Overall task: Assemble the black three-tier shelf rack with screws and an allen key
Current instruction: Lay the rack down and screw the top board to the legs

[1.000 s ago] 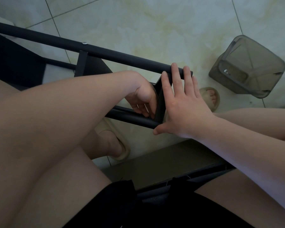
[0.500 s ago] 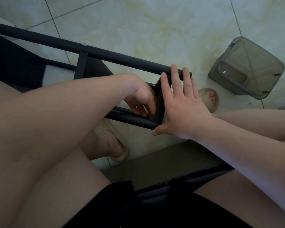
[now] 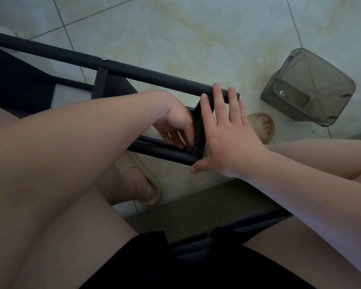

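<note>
The black rack lies on its side on the tiled floor. Its upper pole carries a screw head, and its lower pole runs below. A black shelf edge spans the two poles near their ends. My left hand reaches in between the poles with its fingers curled at the joint of shelf edge and lower pole. What those fingers hold is hidden. My right hand lies flat against the outer side of the shelf edge, fingers straight over the upper pole and thumb at the lower pole's end.
A grey translucent bin lies tipped on the floor at the right. My feet in beige slippers rest beside the rack. A second shelf edge and a dark panel sit at the left. A dark board lies by my lap.
My left hand's fingers have shifted slightly at the joint. The right hand stays pressed on the shelf edge, and the rack has not moved.
</note>
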Demonstrator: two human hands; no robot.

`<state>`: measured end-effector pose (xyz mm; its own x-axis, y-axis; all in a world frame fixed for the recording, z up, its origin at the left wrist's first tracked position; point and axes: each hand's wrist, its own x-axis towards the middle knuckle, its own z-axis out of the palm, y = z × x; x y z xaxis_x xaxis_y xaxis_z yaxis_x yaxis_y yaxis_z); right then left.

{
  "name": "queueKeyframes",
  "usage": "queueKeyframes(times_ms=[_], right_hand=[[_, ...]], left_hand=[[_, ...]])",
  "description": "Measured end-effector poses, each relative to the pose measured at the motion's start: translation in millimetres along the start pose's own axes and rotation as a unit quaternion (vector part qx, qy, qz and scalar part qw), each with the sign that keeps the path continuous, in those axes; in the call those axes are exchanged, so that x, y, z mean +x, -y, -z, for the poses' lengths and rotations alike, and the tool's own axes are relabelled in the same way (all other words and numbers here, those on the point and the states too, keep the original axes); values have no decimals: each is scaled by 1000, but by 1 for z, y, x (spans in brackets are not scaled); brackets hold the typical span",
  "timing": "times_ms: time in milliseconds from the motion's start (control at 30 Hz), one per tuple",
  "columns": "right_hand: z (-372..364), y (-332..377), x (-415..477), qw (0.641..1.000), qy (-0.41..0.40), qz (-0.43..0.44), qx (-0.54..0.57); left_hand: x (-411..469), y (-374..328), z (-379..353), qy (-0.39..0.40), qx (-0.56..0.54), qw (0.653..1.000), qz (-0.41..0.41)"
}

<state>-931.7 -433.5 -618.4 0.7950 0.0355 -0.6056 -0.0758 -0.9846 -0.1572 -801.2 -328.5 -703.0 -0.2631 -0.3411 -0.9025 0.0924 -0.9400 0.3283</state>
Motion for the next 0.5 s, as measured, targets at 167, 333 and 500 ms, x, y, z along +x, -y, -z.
queueKeyframes(times_ms=[167,333,500], right_hand=[[0,0,0,1000,1,-2,-2],[0,0,0,1000,2,-1,-1],[0,0,0,1000,-2,0,0]], left_hand=[[5,2,-8,-6,13,1000,2],[4,-1,-9,1,3,1000,-8],[2,-2,-8,3,1,1000,-21]])
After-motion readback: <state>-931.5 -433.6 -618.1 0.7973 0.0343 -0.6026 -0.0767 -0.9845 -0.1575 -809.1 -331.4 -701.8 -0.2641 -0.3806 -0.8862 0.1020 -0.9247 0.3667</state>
